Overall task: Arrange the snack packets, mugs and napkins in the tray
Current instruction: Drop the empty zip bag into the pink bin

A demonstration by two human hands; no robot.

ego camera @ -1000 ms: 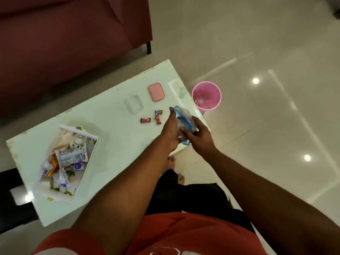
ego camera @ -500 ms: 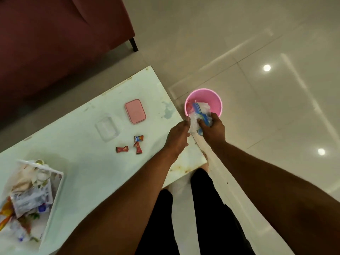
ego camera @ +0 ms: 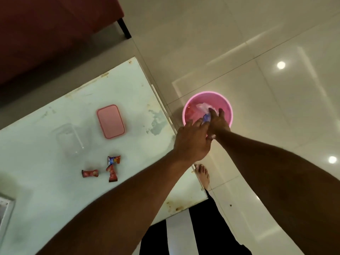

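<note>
Stretching across most of the view was one pale tiled floor (ego camera: 230, 43), glossy, with two bright lamp reflections on it. One dark red sofa (ego camera: 51, 24) filled the upper left corner, one black leg showing at its edge. One counter (ego camera: 46, 199) with a pale green glass top ran from the left to the middle, its surface stained and chipped near the edges. One pink bucket (ego camera: 227, 107) stood on the floor just beside the counter's far right corner, with crumpled clear and white wrapping inside. One white tray (ego camera: 6, 214) showed only as a corner at the left edge; its contents could not be seen. One pink lid (ego camera: 111, 121) lay flat on the counter, and one clear plastic box (ego camera: 70, 139) sat near it, to its left. Three small red snack packets (ego camera: 112, 160) lay close together on the counter, well apart from the tray. Two bare arms reached over the counter's corner. The right hand (ego camera: 219, 124) was inside the bucket's rim, its grip closed on a blue wrapper (ego camera: 207, 118). The left hand (ego camera: 193, 142) hovered just beside it, fingers loosely curled and touching the same wrapper; whether its grip held it could not be told. One bare foot (ego camera: 203, 174) stood on the floor below the hands.
</note>
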